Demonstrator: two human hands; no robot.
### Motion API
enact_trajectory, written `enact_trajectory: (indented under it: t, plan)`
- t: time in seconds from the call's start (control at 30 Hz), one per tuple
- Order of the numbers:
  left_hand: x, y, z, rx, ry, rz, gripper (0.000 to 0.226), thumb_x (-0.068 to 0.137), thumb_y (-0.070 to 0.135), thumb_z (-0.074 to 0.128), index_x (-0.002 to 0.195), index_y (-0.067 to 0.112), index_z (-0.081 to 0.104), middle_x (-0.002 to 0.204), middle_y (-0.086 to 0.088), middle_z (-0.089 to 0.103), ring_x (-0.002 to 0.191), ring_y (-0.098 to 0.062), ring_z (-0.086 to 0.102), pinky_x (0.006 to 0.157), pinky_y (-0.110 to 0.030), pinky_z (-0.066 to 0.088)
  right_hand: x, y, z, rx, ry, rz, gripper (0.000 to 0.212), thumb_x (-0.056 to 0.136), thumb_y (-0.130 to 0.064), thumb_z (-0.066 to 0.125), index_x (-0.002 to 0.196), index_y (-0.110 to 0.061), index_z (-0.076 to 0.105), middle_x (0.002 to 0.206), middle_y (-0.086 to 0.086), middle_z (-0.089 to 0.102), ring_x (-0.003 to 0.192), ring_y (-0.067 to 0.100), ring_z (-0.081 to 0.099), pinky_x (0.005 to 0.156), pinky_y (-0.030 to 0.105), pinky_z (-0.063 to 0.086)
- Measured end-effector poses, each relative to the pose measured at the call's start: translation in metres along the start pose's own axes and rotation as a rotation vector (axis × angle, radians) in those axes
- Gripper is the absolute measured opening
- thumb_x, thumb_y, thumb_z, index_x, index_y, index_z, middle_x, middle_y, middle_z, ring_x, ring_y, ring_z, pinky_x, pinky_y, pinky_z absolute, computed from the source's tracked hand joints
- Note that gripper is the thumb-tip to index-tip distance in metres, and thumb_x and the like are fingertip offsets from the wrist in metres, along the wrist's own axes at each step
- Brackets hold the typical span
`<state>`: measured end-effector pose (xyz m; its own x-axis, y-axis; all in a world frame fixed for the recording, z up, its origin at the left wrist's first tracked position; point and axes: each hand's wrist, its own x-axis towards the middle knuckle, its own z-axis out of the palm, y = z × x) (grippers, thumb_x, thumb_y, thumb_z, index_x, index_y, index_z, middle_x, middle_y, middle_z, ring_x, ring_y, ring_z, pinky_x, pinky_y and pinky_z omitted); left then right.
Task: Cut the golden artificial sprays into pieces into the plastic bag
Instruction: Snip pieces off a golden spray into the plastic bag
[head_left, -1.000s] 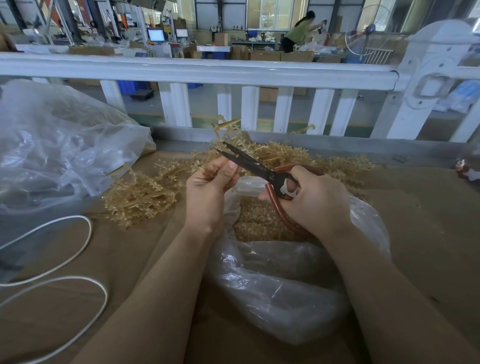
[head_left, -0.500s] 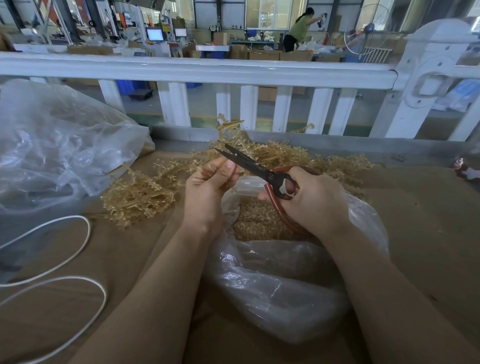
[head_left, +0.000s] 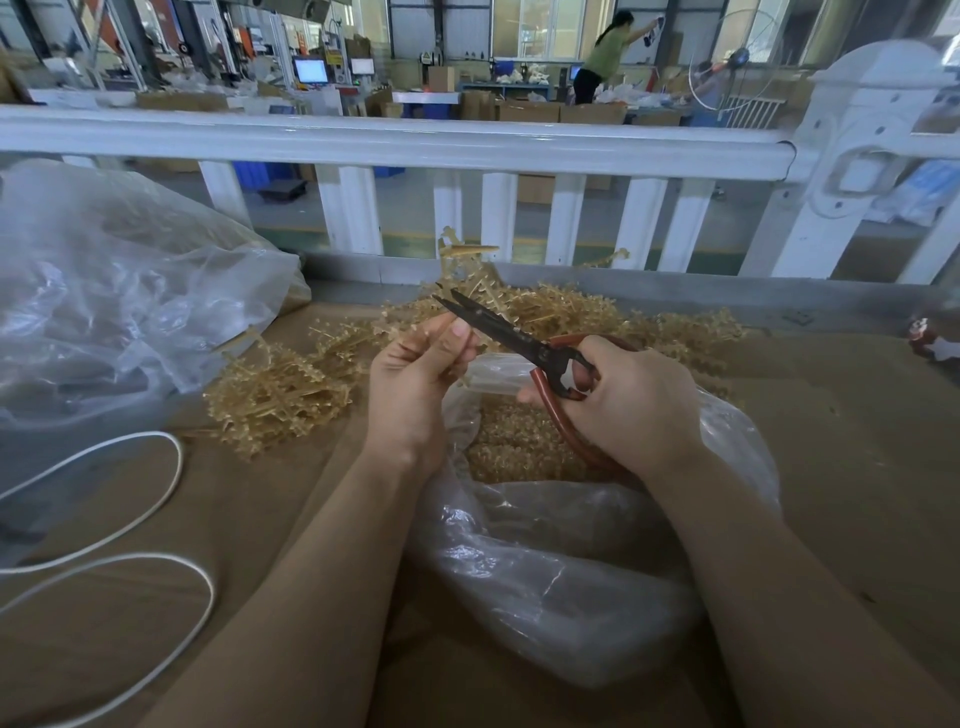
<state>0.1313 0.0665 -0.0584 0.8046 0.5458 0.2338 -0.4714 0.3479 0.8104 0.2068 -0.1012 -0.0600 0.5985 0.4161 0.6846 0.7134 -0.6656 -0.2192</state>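
The left hand (head_left: 415, 384) is pinching a short golden sprig (head_left: 464, 364) between thumb and fingertips, holding it just above the open mouth of the plastic bag (head_left: 571, 571). The right hand (head_left: 634, 410) is gripping the red handles of the scissors (head_left: 511, 338), whose dark blades are standing nearly closed right beside the left thumb. To cut well, it looks best to keep the sprig over the bag mouth, so pieces are dropping onto the cut bits (head_left: 511, 447) inside, and to keep fingertips clear. Uncut golden sprays (head_left: 280, 389) are lying piled along the worktop's (head_left: 857, 467) far edge.
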Motion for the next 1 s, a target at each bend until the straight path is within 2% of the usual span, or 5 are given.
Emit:
enact_trajectory:
  t: [0.3,0.4,0.53,0.73,1.0]
  plan:
    - [0.005,-0.001,-0.005,-0.105,0.138,-0.098,0.017,0.095,0.004,0.059,0.082,0.012,0.069,0.073,-0.002,0.065,0.064,-0.009,0.055,0.061,-0.017,0.047,-0.002,0.004,0.0,0.043,-0.122,0.032,0.06,0.072,-0.091,0.04,0.076,-0.034,0.058,0.053,-0.018,0.05,0.052,-0.005,0.049,0.044,0.017,0.032]
    - [0.006,-0.003,-0.008,-0.08,0.087,-0.109,0.006,0.086,0.011,0.067,0.089,0.007,0.069,0.077,-0.004,0.069,0.066,-0.009,0.06,0.062,-0.017,0.051,-0.001,0.001,-0.001,0.233,-0.12,0.134,0.046,0.074,-0.08,0.055,0.077,-0.035,0.062,0.056,-0.015,0.06,0.053,0.0,0.059,0.047,0.019,0.045]
    - [0.003,-0.008,-0.002,0.083,-0.051,-0.084,0.02,0.076,0.014,0.072,0.091,0.001,0.07,0.076,-0.006,0.072,0.07,-0.012,0.067,0.075,-0.027,0.058,0.011,-0.013,-0.004,0.661,-0.17,0.349,0.039,0.07,-0.064,0.073,0.076,-0.026,0.072,0.069,-0.004,0.073,0.061,0.018,0.071,0.062,0.047,0.061]
    - [-0.001,-0.01,0.004,0.12,-0.152,-0.127,0.024,0.075,0.009,0.073,0.094,-0.005,0.069,0.093,-0.028,0.066,0.09,-0.033,0.061,0.097,-0.049,0.05,0.016,-0.02,-0.002,0.764,-0.178,0.388,0.013,0.084,-0.025,0.08,0.075,-0.02,0.072,0.066,0.001,0.073,0.062,0.021,0.07,0.062,0.034,0.058]
    - [0.0,-0.007,0.003,0.142,-0.121,-0.075,0.004,0.085,0.002,0.069,0.085,0.005,0.069,0.071,0.0,0.069,0.059,-0.005,0.058,0.061,-0.016,0.051,0.016,-0.013,-0.001,0.701,-0.212,0.355,0.012,0.082,-0.023,0.079,0.075,-0.027,0.071,0.069,-0.007,0.073,0.061,0.011,0.07,0.06,0.028,0.06]
